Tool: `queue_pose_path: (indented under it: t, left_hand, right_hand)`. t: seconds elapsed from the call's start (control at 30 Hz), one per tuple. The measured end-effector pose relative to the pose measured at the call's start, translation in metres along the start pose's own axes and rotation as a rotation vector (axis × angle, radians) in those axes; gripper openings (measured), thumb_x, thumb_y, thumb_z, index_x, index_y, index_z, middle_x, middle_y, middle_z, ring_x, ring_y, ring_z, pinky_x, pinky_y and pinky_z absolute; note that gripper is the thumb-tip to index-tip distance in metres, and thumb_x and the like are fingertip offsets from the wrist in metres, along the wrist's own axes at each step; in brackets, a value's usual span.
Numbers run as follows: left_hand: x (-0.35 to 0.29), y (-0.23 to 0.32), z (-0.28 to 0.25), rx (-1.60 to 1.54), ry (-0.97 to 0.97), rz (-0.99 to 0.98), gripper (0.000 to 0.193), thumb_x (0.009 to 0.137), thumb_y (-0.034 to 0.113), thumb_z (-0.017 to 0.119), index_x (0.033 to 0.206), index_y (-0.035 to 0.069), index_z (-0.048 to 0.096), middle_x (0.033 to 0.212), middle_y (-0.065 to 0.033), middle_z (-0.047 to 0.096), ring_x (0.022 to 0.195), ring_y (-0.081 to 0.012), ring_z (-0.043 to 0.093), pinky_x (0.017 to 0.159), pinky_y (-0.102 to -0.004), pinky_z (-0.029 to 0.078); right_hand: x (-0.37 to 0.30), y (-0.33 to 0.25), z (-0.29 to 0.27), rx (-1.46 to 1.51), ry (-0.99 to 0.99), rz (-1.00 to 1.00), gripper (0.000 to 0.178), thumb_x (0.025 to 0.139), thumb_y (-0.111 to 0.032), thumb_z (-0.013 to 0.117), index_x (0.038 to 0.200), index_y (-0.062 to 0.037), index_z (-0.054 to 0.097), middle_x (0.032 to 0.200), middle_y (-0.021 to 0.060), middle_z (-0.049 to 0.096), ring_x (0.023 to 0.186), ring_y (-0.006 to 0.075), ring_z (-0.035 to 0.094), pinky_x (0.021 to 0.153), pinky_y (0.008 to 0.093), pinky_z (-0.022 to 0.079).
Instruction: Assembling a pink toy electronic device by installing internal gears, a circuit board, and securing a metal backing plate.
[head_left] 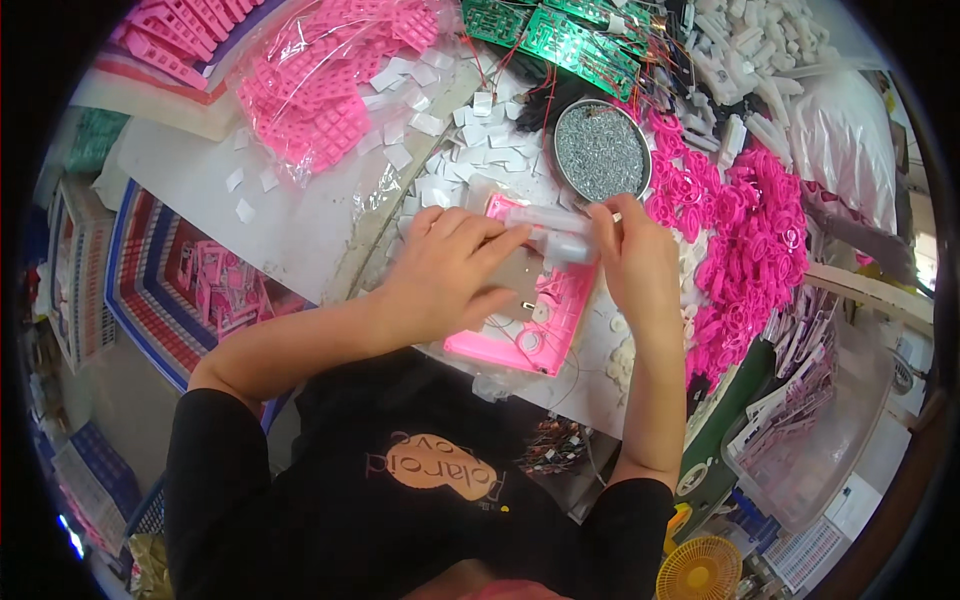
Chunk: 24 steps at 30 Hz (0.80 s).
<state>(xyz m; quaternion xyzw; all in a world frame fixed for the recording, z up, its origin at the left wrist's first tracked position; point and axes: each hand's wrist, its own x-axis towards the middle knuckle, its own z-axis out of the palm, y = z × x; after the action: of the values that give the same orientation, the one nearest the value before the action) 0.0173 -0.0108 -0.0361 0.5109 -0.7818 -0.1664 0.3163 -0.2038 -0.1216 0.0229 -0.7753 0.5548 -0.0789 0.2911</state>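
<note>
A pink plastic housing (500, 349) lies on the bench in front of me, with thin wires and small parts inside its near end. Across its far end is a translucent white plastic part (560, 222). My right hand (638, 262) has its thumb and fingers closed on the right end of that part. My left hand (448, 265) hovers over the left side of the housing, fingers spread, with the fingertips close to the white part. Whether they touch it, I cannot tell. The left hand hides the left edge of the housing.
Beyond the housing stands a round metal bowl (649, 160) of small screws (600, 150). White squares (480, 150) lie scattered around. Green circuit boards (565, 50), bagged pink keypads (330, 100) and white plastic parts (750, 50) sit farther back. Pink rings (745, 250) pile up at right.
</note>
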Motion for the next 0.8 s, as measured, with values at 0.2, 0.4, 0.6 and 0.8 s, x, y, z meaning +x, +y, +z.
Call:
queue_pose_path:
  t: [0.2, 0.4, 0.6, 0.8]
  left_hand:
    - [0.001, 0.001, 0.001, 0.003, -0.005, -0.006, 0.068, 0.076, 0.023, 0.078, 0.139, 0.009, 0.056, 0.118, -0.0097, 0.056, 0.109, -0.0292, 0.052, 0.098, -0.047, 0.034]
    - [0.002, 0.007, -0.002, 0.051, -0.014, -0.073, 0.067, 0.076, 0.023, 0.077, 0.138, 0.009, 0.057, 0.122, -0.0121, 0.055, 0.111, -0.0308, 0.052, 0.098, -0.0477, 0.036]
    - [0.013, 0.002, -0.011, 0.142, -0.118, -0.001, 0.062, 0.075, 0.024, 0.078, 0.132, 0.009, 0.061, 0.123, -0.0121, 0.055, 0.116, -0.0289, 0.052, 0.099, -0.0492, 0.038]
    - [0.033, 0.008, -0.019, 0.368, -0.212, 0.232, 0.052, 0.075, 0.026, 0.079, 0.123, 0.009, 0.065, 0.122, -0.0099, 0.058, 0.114, -0.0278, 0.056, 0.1, -0.0512, 0.04]
  right_hand:
    - [-0.019, 0.006, 0.003, -0.133, 0.085, -0.559, 0.05, 0.075, -0.013, 0.078, 0.122, -0.0063, 0.064, 0.113, 0.0134, 0.066, 0.107, 0.0341, 0.061, 0.088, 0.0422, 0.053]
    - [-0.021, 0.003, 0.011, -0.353, 0.042, -0.564, 0.054, 0.075, -0.008, 0.072, 0.126, -0.0001, 0.06, 0.119, 0.0137, 0.065, 0.109, 0.0331, 0.06, 0.094, 0.0407, 0.052]
    - [-0.029, 0.011, 0.034, -0.377, 0.156, -0.518, 0.049, 0.08, -0.006, 0.064, 0.128, 0.0057, 0.057, 0.124, 0.0193, 0.064, 0.111, 0.0338, 0.061, 0.096, 0.04, 0.05]
    - [-0.042, 0.013, 0.049, -0.406, 0.245, -0.471, 0.05, 0.083, -0.007, 0.065, 0.131, 0.0055, 0.056, 0.124, 0.0201, 0.064, 0.11, 0.0359, 0.062, 0.094, 0.0445, 0.05]
